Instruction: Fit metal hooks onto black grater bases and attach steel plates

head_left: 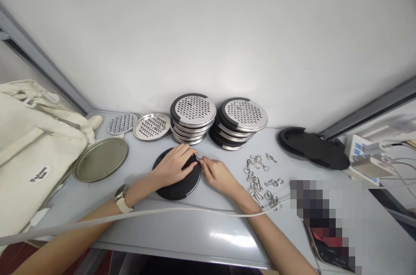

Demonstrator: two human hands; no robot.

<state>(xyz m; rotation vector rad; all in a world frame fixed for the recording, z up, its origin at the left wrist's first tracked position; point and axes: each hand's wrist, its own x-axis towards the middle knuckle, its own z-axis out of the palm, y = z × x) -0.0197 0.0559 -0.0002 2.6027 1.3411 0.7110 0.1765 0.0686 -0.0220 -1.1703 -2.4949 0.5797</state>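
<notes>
A black round grater base lies on the table in front of me, with a thin silvery line along its right edge. My left hand rests over it and grips it, the thumb and fingertips at its upper right rim. There, a small metal hook shows between my hands. My right hand is closed in a pinch on that hook, mostly hidden by the fingers. Right of this hand lie several loose metal snap hooks with rings.
Behind stand two stacks of round graters, the left stack and the right stack. Further left lie a loose grater disc and a greenish round plate. Black bases and a power strip are right. A white cable crosses my forearms.
</notes>
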